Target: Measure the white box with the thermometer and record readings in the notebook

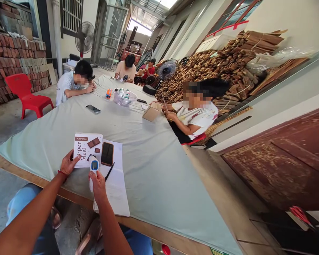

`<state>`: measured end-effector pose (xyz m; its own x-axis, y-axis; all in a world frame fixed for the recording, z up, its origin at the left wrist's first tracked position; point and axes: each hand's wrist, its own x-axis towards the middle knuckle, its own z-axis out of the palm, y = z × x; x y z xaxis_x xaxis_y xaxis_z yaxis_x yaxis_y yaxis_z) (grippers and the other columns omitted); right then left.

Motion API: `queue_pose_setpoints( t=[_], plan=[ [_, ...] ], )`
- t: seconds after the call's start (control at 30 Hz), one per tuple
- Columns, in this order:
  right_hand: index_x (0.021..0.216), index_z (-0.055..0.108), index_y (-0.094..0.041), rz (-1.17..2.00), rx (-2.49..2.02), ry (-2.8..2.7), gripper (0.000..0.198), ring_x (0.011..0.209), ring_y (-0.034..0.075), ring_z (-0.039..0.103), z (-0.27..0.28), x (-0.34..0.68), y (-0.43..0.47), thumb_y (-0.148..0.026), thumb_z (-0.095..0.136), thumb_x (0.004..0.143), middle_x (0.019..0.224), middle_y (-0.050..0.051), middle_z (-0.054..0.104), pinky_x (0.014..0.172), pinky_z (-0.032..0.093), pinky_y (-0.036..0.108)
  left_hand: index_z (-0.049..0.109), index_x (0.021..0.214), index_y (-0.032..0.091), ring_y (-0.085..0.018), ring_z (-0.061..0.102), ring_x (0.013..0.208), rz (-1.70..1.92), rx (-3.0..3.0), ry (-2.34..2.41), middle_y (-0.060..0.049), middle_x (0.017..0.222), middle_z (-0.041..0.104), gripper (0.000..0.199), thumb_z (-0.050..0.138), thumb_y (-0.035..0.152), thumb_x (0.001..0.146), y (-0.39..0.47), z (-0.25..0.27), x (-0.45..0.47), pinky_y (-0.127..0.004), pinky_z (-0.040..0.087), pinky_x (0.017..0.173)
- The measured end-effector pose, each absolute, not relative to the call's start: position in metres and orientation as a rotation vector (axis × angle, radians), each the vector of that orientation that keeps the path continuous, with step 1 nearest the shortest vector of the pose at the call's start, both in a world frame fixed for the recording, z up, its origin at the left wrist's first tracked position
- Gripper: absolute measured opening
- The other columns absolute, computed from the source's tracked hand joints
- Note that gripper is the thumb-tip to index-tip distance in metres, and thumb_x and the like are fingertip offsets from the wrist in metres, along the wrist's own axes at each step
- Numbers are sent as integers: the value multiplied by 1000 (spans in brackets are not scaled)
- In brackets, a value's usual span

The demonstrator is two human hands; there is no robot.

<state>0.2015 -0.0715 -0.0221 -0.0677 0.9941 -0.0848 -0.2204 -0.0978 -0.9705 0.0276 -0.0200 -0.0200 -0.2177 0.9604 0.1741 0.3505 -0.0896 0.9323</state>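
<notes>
My left hand point(68, 163) grips the lower left side of a white box point(81, 145) printed with chocolate pieces and the words "NutriMotion" and "Meal". In my right hand point(98, 182) is a white infrared thermometer point(94, 163) with a blue-ringed display, held upright just over the box's lower right corner. To the right of the box, a dark phone with an orange edge point(107, 153) lies on white paper sheets point(114, 193). A black pen point(110, 171) rests on the same sheets, beside my right hand.
A grey-green cloth covers the table point(149, 166). Farther along it are another phone point(93, 109), a plastic basket with bottles point(124, 99) and an orange item point(108, 94). One person at the right holds a brown box point(152, 111); others sit beyond. A red chair point(29, 94) stands left.
</notes>
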Motion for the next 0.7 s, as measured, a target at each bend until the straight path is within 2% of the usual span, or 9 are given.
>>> queue_pose_setpoints(
  t=[0.27, 0.5, 0.6, 0.7],
  plan=[
    [66, 51, -23, 1417, -1106, -1028, 39, 57, 13, 36, -20, 200, -71, -58, 64, 71, 60, -3, 45, 54, 35, 26, 63, 117, 17, -28, 67, 92, 1332, 1354, 1557, -9, 103, 73, 75, 63, 75, 69, -18, -23, 27, -39, 55, 82],
    [70, 54, -21, 1485, -1087, -977, 32, 58, 12, 38, -7, 212, -74, -51, 64, 73, 61, -4, 47, 56, 36, 25, 57, 120, 16, -31, 67, 101, 1344, 1273, 1568, -14, 112, 71, 81, 71, 72, 64, -15, -32, 23, -45, 54, 89],
    [81, 62, -20, 1369, -1133, -995, 30, 62, 13, 45, 1, 232, -76, -49, 64, 76, 67, -4, 54, 60, 40, 25, 54, 115, 16, -30, 67, 96, 1384, 1262, 1613, -13, 108, 70, 78, 69, 72, 63, -14, -34, 21, -45, 55, 86],
    [94, 66, -19, 1198, -1187, -996, 35, 74, 16, 54, 7, 259, -78, -48, 66, 76, 81, 0, 65, 69, 46, 26, 49, 116, 18, -29, 66, 95, 1476, 1248, 1691, -13, 109, 67, 77, 70, 69, 63, -10, -36, 20, -45, 55, 85]
  ],
)
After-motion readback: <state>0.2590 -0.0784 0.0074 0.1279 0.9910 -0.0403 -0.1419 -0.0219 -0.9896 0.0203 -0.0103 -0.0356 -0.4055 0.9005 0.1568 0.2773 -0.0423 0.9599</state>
